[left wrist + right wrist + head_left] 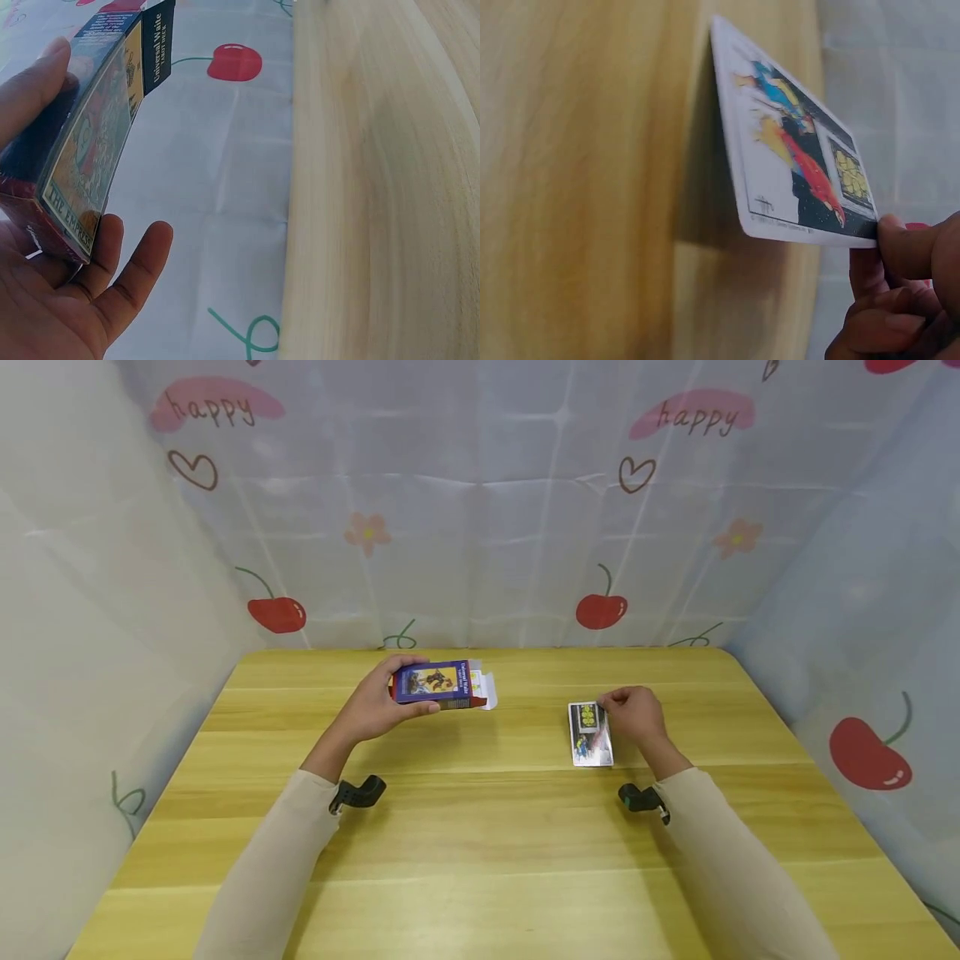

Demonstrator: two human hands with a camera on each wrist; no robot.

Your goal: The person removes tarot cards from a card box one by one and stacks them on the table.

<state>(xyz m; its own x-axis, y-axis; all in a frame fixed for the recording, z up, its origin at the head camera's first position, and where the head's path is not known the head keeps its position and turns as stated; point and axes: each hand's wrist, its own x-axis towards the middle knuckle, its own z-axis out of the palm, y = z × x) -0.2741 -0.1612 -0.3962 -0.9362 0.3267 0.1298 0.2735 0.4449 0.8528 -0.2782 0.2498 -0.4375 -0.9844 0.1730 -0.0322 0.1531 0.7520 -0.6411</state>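
Observation:
My left hand (377,700) grips a blue and red tarot deck box (431,683) above the left middle of the table. The box's white end flap (489,690) stands out to the right, and something pale shows in the mouth. In the left wrist view the thumb presses one side of the box (97,142), while two fingertips extend past its edge. My right hand (636,717) pinches a tarot card (594,748) by one corner, thumb against fingers. The right wrist view shows the picture side of the card (795,165), tilted and raised off the wood.
Both hands are over a light wooden table (450,877). A pale curtain (480,527) with cherries, hearts and flowers hangs behind its far edge, and pale sheets flank it. Black wrist devices (362,792) are worn near the sleeve cuffs.

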